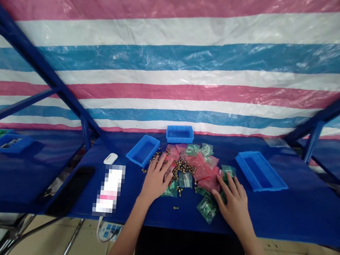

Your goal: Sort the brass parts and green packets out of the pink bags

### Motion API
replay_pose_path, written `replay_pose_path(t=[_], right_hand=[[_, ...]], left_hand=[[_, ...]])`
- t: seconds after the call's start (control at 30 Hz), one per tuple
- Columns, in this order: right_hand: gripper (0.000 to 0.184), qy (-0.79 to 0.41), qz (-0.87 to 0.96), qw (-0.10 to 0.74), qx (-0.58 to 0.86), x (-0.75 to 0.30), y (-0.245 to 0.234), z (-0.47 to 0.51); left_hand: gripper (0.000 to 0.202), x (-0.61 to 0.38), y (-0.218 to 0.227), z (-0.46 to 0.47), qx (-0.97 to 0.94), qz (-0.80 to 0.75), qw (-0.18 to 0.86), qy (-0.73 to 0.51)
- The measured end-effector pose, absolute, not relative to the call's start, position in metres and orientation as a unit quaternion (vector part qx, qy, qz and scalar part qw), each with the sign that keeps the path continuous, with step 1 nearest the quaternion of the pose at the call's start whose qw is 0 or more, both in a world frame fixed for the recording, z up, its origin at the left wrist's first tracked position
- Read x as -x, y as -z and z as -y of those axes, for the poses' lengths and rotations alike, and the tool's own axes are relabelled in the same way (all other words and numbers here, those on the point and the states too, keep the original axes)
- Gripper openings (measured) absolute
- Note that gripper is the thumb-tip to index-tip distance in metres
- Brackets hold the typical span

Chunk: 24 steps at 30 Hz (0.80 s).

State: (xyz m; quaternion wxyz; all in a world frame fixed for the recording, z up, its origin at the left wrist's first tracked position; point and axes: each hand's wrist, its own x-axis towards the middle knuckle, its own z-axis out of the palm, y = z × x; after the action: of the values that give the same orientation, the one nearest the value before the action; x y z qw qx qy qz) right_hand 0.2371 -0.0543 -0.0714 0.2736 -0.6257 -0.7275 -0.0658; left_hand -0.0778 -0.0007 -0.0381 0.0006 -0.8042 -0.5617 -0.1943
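A mixed pile lies on the blue table between my hands. Small brass-coloured fittings (pixel 184 166) are heaped in its middle, over and beside pink plastic bags (pixel 203 169). Around them are small clear bags with green parts (pixel 207 209) and a clear bag with pale pieces (pixel 185 180). My left hand (pixel 156 179), fingers spread, rests at the pile's left edge by the fittings. On the right side, my right hand (pixel 232 197) lies with fingers apart over green bags, its fingertips close to the pink bags. Neither hand holds anything that I can see. One loose fitting (pixel 176 207) lies near the front edge.
Blue trays stand behind left (pixel 143 151), at the back (pixel 179 134) and to the right (pixel 260 172) of the pile. Further left are a white case (pixel 110 158), a blurred-out bright device and a black phone-like slab (pixel 71 190). Blue frame bars (pixel 72 100) flank the table.
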Motion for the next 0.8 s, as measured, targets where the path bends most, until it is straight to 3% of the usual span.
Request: replay_pose_path(t=[0.3,0.43,0.6,0.67,0.8], right_hand=[[0.047,0.038,0.773,0.258,0.578,-0.181,0.077,0.036],[0.046,0.026,0.751,0.313,0.581,-0.178,0.066,0.038],[0.032,0.021,0.712,0.384,0.587,-0.189,0.05,0.063],[0.037,0.009,0.742,0.357,0.568,-0.192,0.048,0.082],[0.065,0.0,0.832,0.233,0.503,-0.189,0.056,0.116]], left_hand=[[0.048,0.074,0.04,0.0,0.777,0.584,0.013,0.233],[0.046,0.077,0.037,0.004,0.76,0.593,0.028,0.262],[0.044,0.075,0.031,0.027,0.744,0.585,0.052,0.32],[0.044,0.071,0.03,0.046,0.746,0.578,0.057,0.325],[0.043,0.057,0.031,0.09,0.767,0.557,0.036,0.316]])
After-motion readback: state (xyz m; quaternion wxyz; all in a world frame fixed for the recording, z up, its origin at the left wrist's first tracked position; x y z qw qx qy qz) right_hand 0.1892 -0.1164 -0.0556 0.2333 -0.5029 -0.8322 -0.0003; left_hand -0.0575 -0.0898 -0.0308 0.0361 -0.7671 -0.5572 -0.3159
